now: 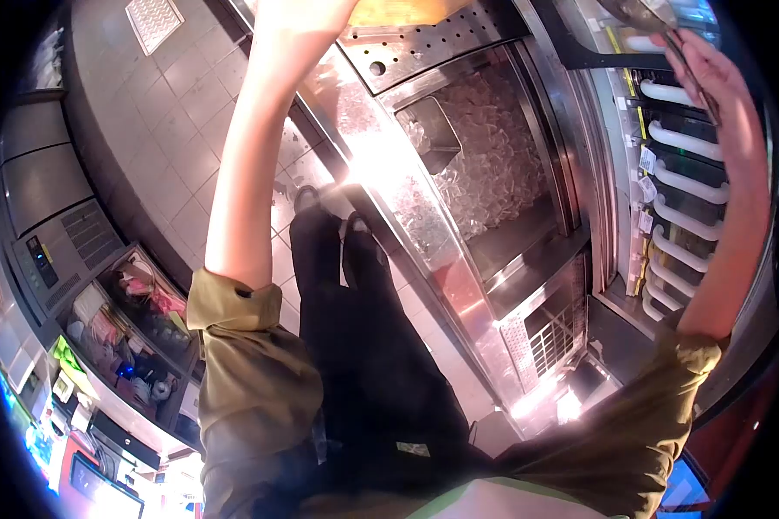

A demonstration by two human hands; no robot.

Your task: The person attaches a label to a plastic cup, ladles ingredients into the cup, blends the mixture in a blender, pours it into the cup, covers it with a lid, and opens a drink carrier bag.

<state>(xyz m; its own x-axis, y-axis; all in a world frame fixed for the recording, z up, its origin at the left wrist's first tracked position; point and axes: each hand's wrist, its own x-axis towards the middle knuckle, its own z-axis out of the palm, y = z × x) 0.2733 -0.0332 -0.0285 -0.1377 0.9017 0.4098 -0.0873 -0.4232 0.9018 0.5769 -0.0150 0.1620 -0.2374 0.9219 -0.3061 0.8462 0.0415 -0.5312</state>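
At the top edge, only the wrist end of my left hand (307, 16) shows; its fingers are cut off by the frame. Just right of it lies a yellow-orange thing (407, 10) on the perforated metal tray (433, 48). In the upper right, my right hand (714, 78) is closed around the thin handle of a metal ladle (640, 12), whose bowl is partly out of view. White curved handles (688, 138) line the rack beside and below this hand.
An ice bin (493, 164) with a metal scoop cup (433, 134) is set into the steel counter. Below it sits a barred metal grate (554, 339). An open drawer with packets (143, 324) stands at left. My legs and shoes are on the tiled floor (182, 112).
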